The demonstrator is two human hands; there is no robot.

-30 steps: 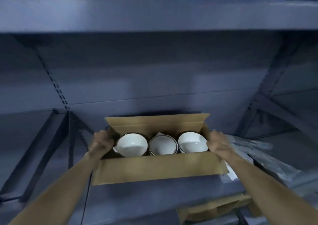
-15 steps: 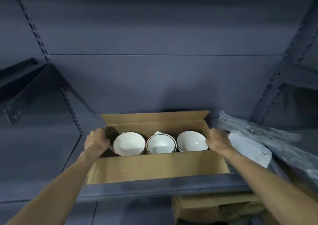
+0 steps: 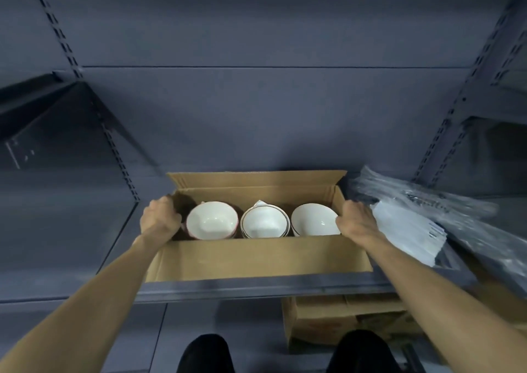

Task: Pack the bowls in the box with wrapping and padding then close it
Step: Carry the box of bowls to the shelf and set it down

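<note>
Box (image 3: 256, 258) on shelf (image 3: 256, 288) — left hand (image 3: 159, 220), right hand (image 3: 356, 221) fingers curled over end walls; bowls (image 3: 263, 221) between.

left fingertips (image 3: 166, 201) hidden inside box (image 3: 256, 258), plastic wrap (image 3: 456, 215) blurred

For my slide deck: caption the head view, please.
Both hands, left hand and right hand, grip an open cardboard box holding three bowls.
</note>
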